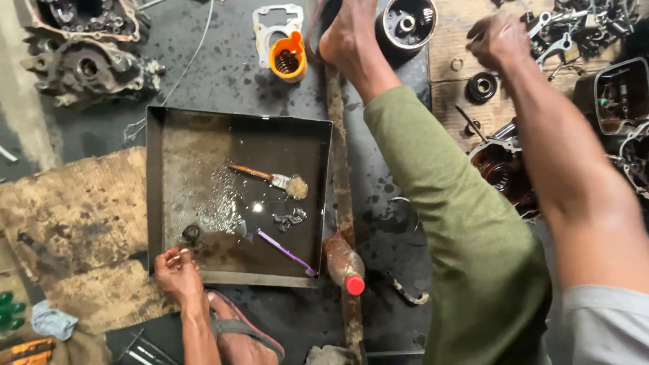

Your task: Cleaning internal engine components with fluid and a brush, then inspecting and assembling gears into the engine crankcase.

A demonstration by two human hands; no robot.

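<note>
left hand (177, 272) low, fingers curled; right hand (499, 39) outstretched, closed

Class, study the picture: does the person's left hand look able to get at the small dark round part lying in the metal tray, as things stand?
Probably yes. The left hand rests at the near rim of the tray, and the small dark round part lies just inside that corner. Nothing stands between them; the brush and purple-handled tool lie further right.

Orange cup (288, 57), brush (269, 178), perhaps a bottle (343, 262)

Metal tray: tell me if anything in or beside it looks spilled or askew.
The metal tray holds a thin, glistening pool of liquid with a brush lying in it. Beside its right edge a plastic bottle lies tipped on its side, red cap on.
</note>
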